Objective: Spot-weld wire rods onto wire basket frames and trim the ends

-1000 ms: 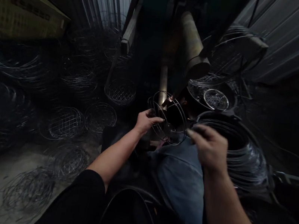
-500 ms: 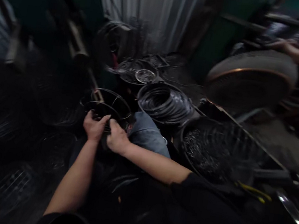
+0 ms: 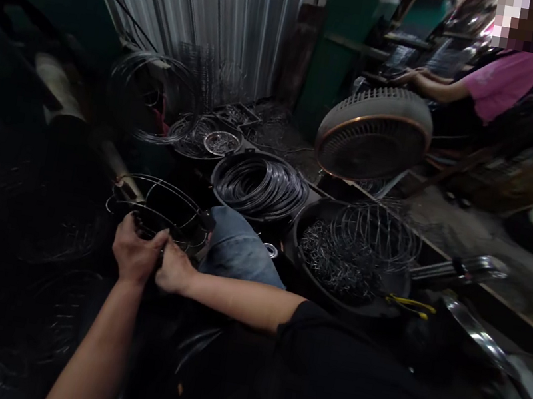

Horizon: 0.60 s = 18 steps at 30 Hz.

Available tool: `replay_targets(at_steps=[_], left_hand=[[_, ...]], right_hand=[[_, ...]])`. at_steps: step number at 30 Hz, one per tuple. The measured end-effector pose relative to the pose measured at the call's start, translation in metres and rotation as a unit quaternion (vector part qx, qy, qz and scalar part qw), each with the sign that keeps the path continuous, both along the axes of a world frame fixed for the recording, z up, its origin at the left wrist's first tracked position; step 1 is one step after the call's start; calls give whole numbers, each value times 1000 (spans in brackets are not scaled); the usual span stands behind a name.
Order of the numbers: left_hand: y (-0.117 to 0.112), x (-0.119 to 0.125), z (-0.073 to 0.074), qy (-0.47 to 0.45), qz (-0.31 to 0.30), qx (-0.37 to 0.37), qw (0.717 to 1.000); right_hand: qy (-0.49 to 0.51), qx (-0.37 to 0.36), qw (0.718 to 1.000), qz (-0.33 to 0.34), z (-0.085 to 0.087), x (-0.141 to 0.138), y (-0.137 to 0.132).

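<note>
Frame: round wire basket frame (image 3: 159, 206) beside my denim knee (image 3: 239, 246); looks light, stiff, springy; I'd take hold at the rings.
Left hand (image 3: 137, 250): curled shut on the frame's lower rim.
Right hand (image 3: 174, 270): fingers closed against left hand; can't tell if on wire.
Nearby: coiled black wire (image 3: 259, 188).
</note>
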<state>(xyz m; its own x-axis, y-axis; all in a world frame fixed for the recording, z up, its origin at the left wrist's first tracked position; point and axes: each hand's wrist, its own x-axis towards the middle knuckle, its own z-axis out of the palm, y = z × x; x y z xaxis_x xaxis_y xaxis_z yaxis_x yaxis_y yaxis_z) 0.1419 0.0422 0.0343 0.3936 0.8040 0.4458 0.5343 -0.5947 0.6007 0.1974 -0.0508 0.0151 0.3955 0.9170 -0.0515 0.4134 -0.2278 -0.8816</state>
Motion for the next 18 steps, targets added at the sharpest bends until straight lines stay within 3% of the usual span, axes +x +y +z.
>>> replay_targets(at_steps=[4,7,12,18], left_hand=[[-19,1,16,19,8,30,999],[-21,3,23,8,-18,5,1000],[-9,7,17,-11,-12,-18,1000],[6,2,12,-19,-4,43,999]], right_hand=[[-35,15,999,-10,5,9,-14],[-73,14,996,-54,13,27,-18],[-51,-42,995,-80,16,47,-4],[15,-28,996,-80,0,35,14]])
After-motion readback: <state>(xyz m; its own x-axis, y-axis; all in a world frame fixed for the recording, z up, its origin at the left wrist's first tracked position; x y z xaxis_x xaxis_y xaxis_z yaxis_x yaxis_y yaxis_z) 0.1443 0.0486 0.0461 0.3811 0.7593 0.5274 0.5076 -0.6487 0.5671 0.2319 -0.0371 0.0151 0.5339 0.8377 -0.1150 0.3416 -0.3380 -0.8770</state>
